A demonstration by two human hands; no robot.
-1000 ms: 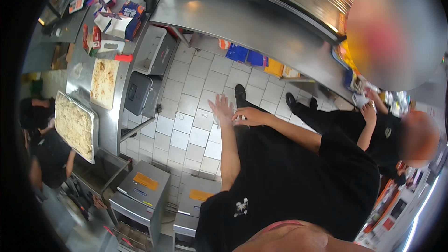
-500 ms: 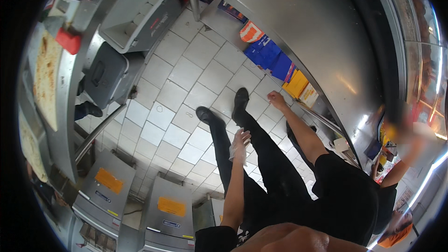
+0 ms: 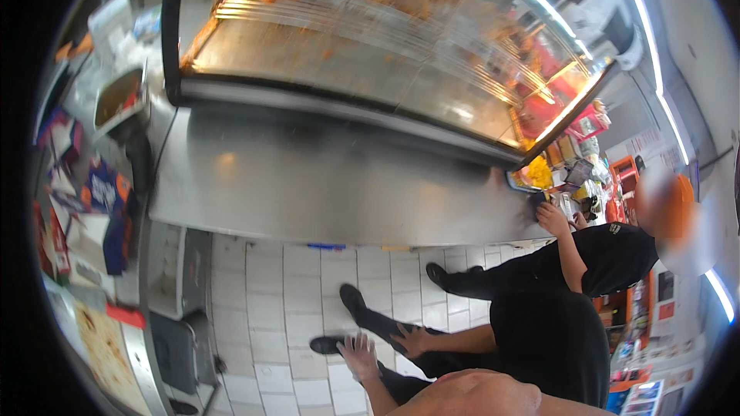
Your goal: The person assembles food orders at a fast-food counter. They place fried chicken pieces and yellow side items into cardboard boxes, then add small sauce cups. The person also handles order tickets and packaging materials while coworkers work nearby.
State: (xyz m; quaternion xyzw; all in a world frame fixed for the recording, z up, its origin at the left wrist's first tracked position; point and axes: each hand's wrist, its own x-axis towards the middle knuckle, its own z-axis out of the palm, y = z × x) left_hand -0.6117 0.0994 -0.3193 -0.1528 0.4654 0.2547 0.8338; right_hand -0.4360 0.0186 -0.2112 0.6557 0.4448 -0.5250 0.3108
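Note:
My left hand (image 3: 358, 356) wears a clear, thin plastic glove and holds nothing. Its fingers are spread, low in front of my legs above the tiled floor. My right hand (image 3: 414, 340) is bare, fingers apart, beside my thigh and near the left one. Ahead of both hands, and out of their reach, runs a steel counter (image 3: 308, 192). On it stands a lit glass display case (image 3: 370, 54) with wire racks and browned fried food inside, partly blurred.
At the right a co-worker (image 3: 617, 250) in black with an orange cap handles a small dark object at the counter's end. Folded cartons (image 3: 108, 189) and a metal pan (image 3: 122, 100) lie left. A grey bin (image 3: 173, 350) stands below a worktop with flatbread-like sheets (image 3: 108, 339).
My view has swung right, from the floor and bins to the counter and display case. My right hand has come down from beside the counter toward my legs, and my left hand's fingers have spread.

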